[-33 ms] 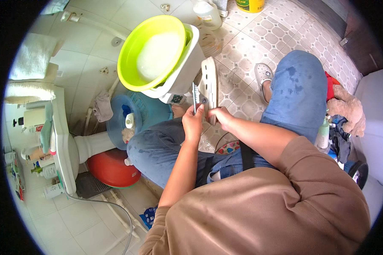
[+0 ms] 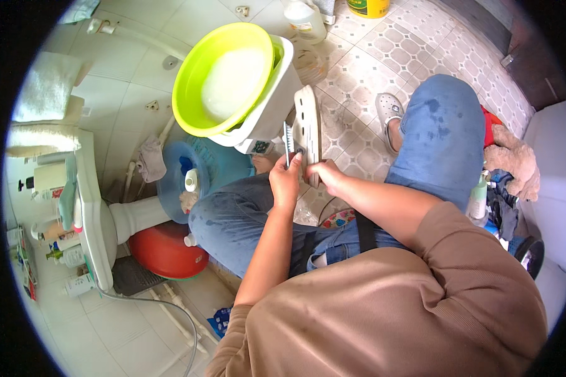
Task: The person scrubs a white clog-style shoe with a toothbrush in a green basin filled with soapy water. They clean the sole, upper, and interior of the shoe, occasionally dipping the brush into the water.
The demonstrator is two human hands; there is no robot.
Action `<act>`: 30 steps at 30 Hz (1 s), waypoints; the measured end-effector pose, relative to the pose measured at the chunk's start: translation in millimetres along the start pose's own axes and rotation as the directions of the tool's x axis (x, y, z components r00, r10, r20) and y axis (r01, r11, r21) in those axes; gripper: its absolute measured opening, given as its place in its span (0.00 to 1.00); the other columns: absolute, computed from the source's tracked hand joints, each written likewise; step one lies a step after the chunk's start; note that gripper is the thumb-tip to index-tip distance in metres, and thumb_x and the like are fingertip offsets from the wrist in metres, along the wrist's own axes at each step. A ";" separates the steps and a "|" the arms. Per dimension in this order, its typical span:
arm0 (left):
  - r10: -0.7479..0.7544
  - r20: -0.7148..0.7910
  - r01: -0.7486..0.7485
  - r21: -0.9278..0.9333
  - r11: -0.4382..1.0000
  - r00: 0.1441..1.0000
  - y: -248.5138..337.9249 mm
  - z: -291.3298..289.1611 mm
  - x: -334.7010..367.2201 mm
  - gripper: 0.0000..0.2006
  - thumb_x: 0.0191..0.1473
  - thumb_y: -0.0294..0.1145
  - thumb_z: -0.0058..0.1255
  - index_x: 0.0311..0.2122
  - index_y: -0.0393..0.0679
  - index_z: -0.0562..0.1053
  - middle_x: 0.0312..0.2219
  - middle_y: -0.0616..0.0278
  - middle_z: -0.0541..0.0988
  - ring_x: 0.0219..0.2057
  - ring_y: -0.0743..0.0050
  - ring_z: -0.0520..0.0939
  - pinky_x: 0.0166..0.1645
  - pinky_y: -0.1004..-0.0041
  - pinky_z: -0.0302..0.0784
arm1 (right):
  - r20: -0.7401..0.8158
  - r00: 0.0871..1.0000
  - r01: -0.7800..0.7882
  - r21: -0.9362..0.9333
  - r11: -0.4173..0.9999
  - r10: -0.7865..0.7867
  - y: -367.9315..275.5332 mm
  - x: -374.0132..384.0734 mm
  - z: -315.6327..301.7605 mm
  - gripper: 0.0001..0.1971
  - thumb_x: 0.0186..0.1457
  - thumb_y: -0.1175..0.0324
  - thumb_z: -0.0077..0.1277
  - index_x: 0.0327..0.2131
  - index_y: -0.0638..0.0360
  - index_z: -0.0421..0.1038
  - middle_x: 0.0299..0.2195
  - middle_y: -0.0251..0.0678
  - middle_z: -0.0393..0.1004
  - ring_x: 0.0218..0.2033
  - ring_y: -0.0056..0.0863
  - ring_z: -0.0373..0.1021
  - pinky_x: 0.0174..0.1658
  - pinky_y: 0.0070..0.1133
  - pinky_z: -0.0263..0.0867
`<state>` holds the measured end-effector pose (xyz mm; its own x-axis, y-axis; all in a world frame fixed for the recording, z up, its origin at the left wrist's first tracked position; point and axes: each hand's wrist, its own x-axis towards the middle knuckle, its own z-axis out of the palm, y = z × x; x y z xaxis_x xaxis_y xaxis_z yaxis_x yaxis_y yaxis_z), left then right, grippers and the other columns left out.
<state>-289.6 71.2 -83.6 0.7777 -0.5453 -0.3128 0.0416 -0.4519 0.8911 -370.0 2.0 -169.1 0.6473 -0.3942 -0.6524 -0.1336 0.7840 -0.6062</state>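
1. A brush point(image 2: 288, 139) is grasped in the left grip point(image 2: 284, 182), its bristled end pointed up and away from the body.
2. A pale clog point(image 2: 306, 122) with dark holes is grasped at its near end by the right grip point(image 2: 328, 178).
3. The clog is held in front of the body, just to the right of the brush and above the tiled floor point(image 2: 352, 69); whether the bristles touch it cannot be told.
4. Another clog point(image 2: 389, 108) is worn on the right foot, beside the right knee point(image 2: 439, 119), whose denim is marked by dark spots.
5. A lime-green basin point(image 2: 184, 103) is supported, tilted, on a white container point(image 2: 275, 103) beyond the hands.
6. To the left, a blue tub point(image 2: 223, 166) is set near the white sink point(image 2: 94, 188), with a red basin point(image 2: 160, 254) placed nearer the body.
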 end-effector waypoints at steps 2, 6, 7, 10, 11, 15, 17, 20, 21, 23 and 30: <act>0.037 -0.021 -0.038 -0.022 0.999 0.999 -2.9 3.6 13.2 0.12 0.50 0.38 0.54 0.31 0.38 0.74 0.14 0.74 0.66 0.11 0.88 0.60 0.14 0.80 0.54 | -0.029 0.999 0.039 -0.006 0.999 -0.040 0.6 -5.5 4.0 0.09 0.32 0.76 0.52 0.24 0.65 0.72 0.23 0.39 0.73 0.25 0.28 0.69 0.30 0.21 0.62; -0.170 0.161 0.223 -0.404 0.887 0.972 -7.5 4.7 35.3 0.08 0.49 0.32 0.56 0.30 0.44 0.68 0.15 0.73 0.67 0.10 0.89 0.59 0.14 0.83 0.52 | -0.050 0.998 0.031 -0.104 0.994 -0.037 -6.2 -13.3 1.8 0.19 0.29 0.76 0.57 0.33 0.67 0.70 0.29 0.39 0.73 0.33 0.27 0.68 0.39 0.21 0.62; -0.183 0.196 0.252 -0.427 0.868 0.963 -11.6 5.1 41.6 0.07 0.50 0.31 0.55 0.30 0.44 0.68 0.16 0.74 0.67 0.11 0.89 0.58 0.15 0.83 0.52 | -0.059 0.998 0.021 -0.130 0.991 -0.029 -10.0 -14.3 -0.7 0.22 0.28 0.76 0.58 0.34 0.67 0.70 0.30 0.39 0.73 0.36 0.27 0.68 0.41 0.21 0.61; -0.215 0.279 0.330 -0.478 0.814 0.936 -15.1 9.3 52.6 0.04 0.52 0.28 0.50 0.29 0.46 0.67 0.17 0.75 0.67 0.12 0.89 0.57 0.17 0.83 0.51 | 0.103 0.995 0.013 -0.142 0.990 0.001 -22.5 -8.5 -11.5 0.27 0.30 0.74 0.57 0.41 0.67 0.67 0.37 0.39 0.72 0.43 0.26 0.64 0.48 0.24 0.56; -0.231 0.273 0.342 -0.492 0.800 0.934 -17.1 7.9 51.9 0.04 0.52 0.28 0.50 0.29 0.46 0.67 0.17 0.75 0.66 0.12 0.89 0.57 0.17 0.83 0.51 | 0.138 0.989 -0.057 0.002 0.998 0.056 -21.4 -2.1 -19.3 0.23 0.31 0.73 0.56 0.38 0.65 0.68 0.35 0.37 0.72 0.41 0.26 0.65 0.47 0.22 0.56; -0.292 0.283 0.403 -0.536 0.742 0.914 -26.4 14.2 54.3 0.06 0.53 0.28 0.49 0.27 0.46 0.66 0.16 0.73 0.68 0.12 0.88 0.59 0.16 0.82 0.51 | 0.086 0.992 -0.117 0.466 0.877 0.087 -38.0 23.2 -52.7 0.10 0.33 0.70 0.47 0.26 0.59 0.68 0.29 0.33 0.71 0.34 0.28 0.64 0.43 0.22 0.54; -0.329 0.336 0.468 -0.550 0.692 0.882 -36.5 16.4 59.0 0.05 0.53 0.28 0.49 0.28 0.46 0.66 0.17 0.73 0.68 0.12 0.88 0.60 0.16 0.82 0.51 | -0.124 0.991 0.037 0.580 0.814 0.043 -42.2 42.6 -76.3 0.10 0.33 0.71 0.44 0.25 0.58 0.67 0.28 0.33 0.70 0.33 0.27 0.63 0.41 0.22 0.55; -0.420 0.340 0.541 -0.531 0.652 0.841 -35.5 19.6 67.7 0.05 0.52 0.31 0.51 0.29 0.47 0.67 0.18 0.74 0.69 0.12 0.88 0.60 0.17 0.83 0.50 | -0.517 0.854 0.179 0.397 0.900 0.058 -36.8 72.4 -111.1 0.08 0.35 0.70 0.42 0.24 0.58 0.66 0.27 0.34 0.69 0.34 0.27 0.64 0.40 0.22 0.55; -0.442 0.353 0.566 -0.530 0.632 0.824 -34.7 18.5 69.2 0.05 0.52 0.32 0.51 0.29 0.47 0.68 0.18 0.74 0.69 0.13 0.88 0.60 0.17 0.83 0.50 | -0.571 0.820 0.189 0.324 0.927 0.033 -38.9 78.0 -120.9 0.10 0.36 0.70 0.42 0.27 0.59 0.67 0.30 0.35 0.69 0.35 0.28 0.64 0.41 0.22 0.55; -0.497 0.334 0.596 -0.532 0.602 0.801 -33.8 22.0 72.3 0.05 0.51 0.32 0.52 0.30 0.47 0.69 0.19 0.75 0.70 0.14 0.88 0.60 0.17 0.83 0.49 | -0.666 0.745 0.199 0.176 0.964 -0.032 -44.2 83.1 -136.2 0.16 0.39 0.68 0.40 0.34 0.61 0.68 0.35 0.38 0.70 0.39 0.30 0.65 0.44 0.23 0.55; -0.549 0.286 0.597 -0.588 0.546 0.785 -48.3 22.1 80.2 0.06 0.51 0.32 0.52 0.30 0.45 0.68 0.18 0.73 0.69 0.13 0.86 0.59 0.17 0.81 0.50 | -0.474 0.879 0.221 0.318 0.922 -0.047 -92.4 98.3 -137.9 0.24 0.54 0.61 0.38 0.53 0.63 0.58 0.49 0.38 0.65 0.47 0.31 0.63 0.52 0.27 0.54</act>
<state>-243.1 33.8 -159.0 0.4081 -0.3819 -0.8292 0.8556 -0.1566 0.4933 -397.5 -175.3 -239.9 0.2197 -0.6108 -0.7606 0.2584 0.7883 -0.5584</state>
